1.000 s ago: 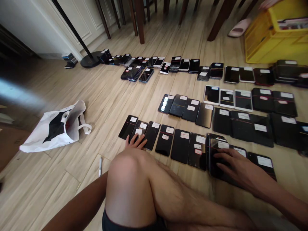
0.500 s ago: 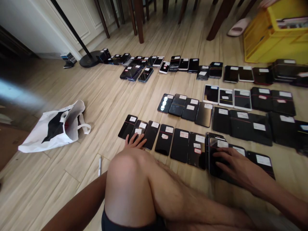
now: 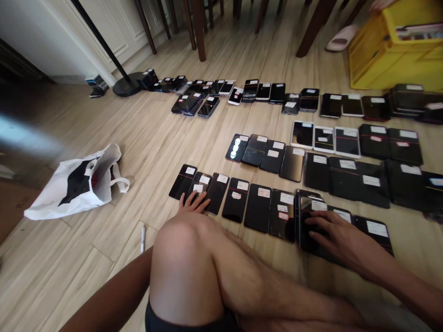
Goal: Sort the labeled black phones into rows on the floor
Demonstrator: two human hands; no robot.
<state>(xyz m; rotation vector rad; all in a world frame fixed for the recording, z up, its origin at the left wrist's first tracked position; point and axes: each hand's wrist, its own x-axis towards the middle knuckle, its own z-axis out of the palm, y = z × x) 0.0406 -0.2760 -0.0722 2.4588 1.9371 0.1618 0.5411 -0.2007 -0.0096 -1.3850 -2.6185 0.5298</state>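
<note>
Spreading wide over the front row of labelled phones (image 3: pixel 236 200), a seated person's left hand (image 3: pixel 193 203) rests, in the head camera's view, on the second phone (image 3: pixel 198 182) from the left, its fingers reaching toward the third phone (image 3: pixel 217 193). The right hand (image 3: pixel 334 228), fingers loosely parted and slightly bent, lies on the dark face of the top phone (image 3: pixel 311 246) in a stack farther along the same row. A bent bare knee (image 3: pixel 183 240) rises between the two arms. More phones line the wooden floor (image 3: pixel 155 147) behind. At left sit a white bag (image 3: pixel 78 184) and a pen (image 3: pixel 143 238); a yellow crate (image 3: pixel 374 62) stands at upper right, near a pink slipper (image 3: pixel 342 39).
</note>
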